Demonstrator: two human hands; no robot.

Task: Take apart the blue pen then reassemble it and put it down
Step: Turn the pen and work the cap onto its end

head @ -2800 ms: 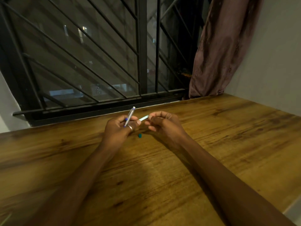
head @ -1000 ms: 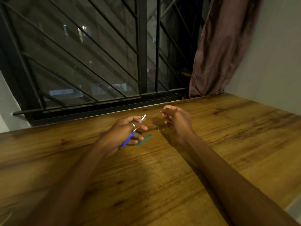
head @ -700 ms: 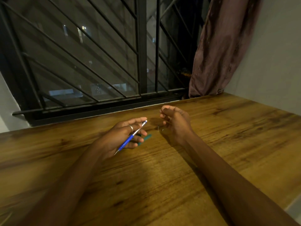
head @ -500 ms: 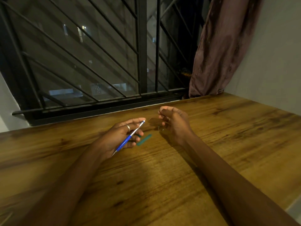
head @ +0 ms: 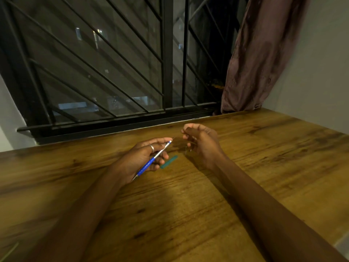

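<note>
My left hand (head: 143, 157) grips the blue pen barrel (head: 146, 167), which slants with its silver-and-blue upper end (head: 169, 143) pointing up and right. My right hand (head: 202, 142) hovers just right of that end, fingers pinched on a very thin, faint rod-like pen part (head: 174, 138) whose tip almost touches the barrel's end. A teal pen piece (head: 169, 162) lies flat on the wooden table (head: 188, 205) between the two hands. A small clear bit (head: 188, 148) seems to lie under my right hand; what it is I cannot tell.
A barred black window frame (head: 166, 72) runs along the table's far edge. A brownish curtain (head: 260, 53) hangs at the back right beside a pale wall (head: 321, 72). The table's right edge shows at the lower right corner.
The teal piece left my right hand and now lies on the table. My left hand tilted the barrel toward the right hand. The right hand brought a thin part up to the barrel's end.
</note>
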